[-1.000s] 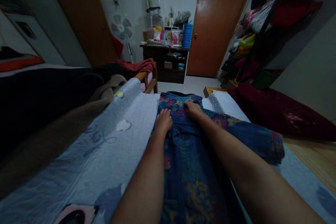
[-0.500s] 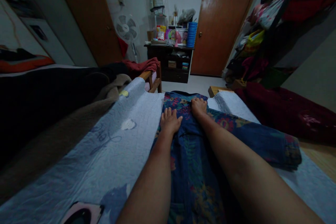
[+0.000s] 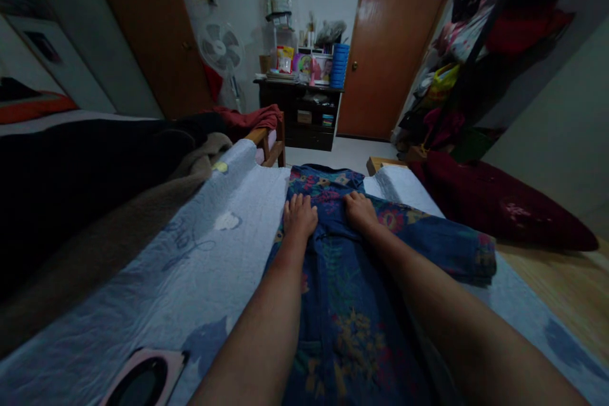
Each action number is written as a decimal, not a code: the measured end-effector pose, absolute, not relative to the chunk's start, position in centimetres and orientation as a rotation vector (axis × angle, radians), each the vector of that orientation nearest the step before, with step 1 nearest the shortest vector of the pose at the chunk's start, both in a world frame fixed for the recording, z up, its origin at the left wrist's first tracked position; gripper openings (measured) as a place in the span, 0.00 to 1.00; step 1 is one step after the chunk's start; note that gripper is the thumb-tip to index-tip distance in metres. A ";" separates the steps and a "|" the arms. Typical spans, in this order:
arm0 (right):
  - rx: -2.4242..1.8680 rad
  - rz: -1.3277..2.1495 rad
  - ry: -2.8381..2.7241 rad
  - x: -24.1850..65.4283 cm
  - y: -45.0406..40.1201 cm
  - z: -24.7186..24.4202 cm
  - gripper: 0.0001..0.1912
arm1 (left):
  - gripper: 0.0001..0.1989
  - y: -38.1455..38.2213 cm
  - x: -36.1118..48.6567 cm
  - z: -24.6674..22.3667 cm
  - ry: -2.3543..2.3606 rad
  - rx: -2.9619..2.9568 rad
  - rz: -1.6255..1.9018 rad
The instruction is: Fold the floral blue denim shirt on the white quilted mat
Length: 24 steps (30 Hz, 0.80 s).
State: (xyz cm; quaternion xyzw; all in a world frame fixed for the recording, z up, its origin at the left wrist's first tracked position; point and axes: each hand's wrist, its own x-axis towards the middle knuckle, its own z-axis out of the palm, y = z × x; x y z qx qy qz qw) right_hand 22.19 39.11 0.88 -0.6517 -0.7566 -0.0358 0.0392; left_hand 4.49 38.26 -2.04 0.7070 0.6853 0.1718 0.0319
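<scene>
A blue denim-look jacket (image 3: 352, 304) with red, yellow and green flowers lies flat, its collar end away from me. One sleeve (image 3: 428, 241) stretches out to the right; no sleeve shows spread on the left. My left hand (image 3: 301, 216) rests palm down on the jacket's left edge, fingers extended, below the collar. Opposite it, my right hand (image 3: 360, 210) presses on the cloth near the right shoulder, its fingers curled into the fabric. Creases run across the jacket between the two hands.
The jacket lies on a pale blue bedsheet (image 3: 190, 292). A pink-framed object with a dark ring (image 3: 147, 380) sits near left. Dark clothing and a brown blanket (image 3: 143, 228) line the left, a maroon cushion (image 3: 499, 203) the right. A fan (image 3: 221, 47) and cabinet (image 3: 309, 120) stand beyond.
My left hand's fingers have drawn closer together at the jacket's left edge. My right hand has slid slightly toward me. The whole view has shifted a little.
</scene>
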 end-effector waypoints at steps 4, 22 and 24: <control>-2.076 -0.042 -2.219 21.9 38.1 1.6 0.19 | 0.25 38.3 4.7 -2.4 2.058 2.227 0.538; -2.025 0.287 -2.019 16.6 37.4 0.6 0.24 | 0.27 42.6 3.3 -2.2 2.171 2.119 0.517; -1.975 0.220 -1.988 15.8 37.0 -0.2 0.25 | 0.26 43.0 2.9 -2.1 2.327 1.959 0.705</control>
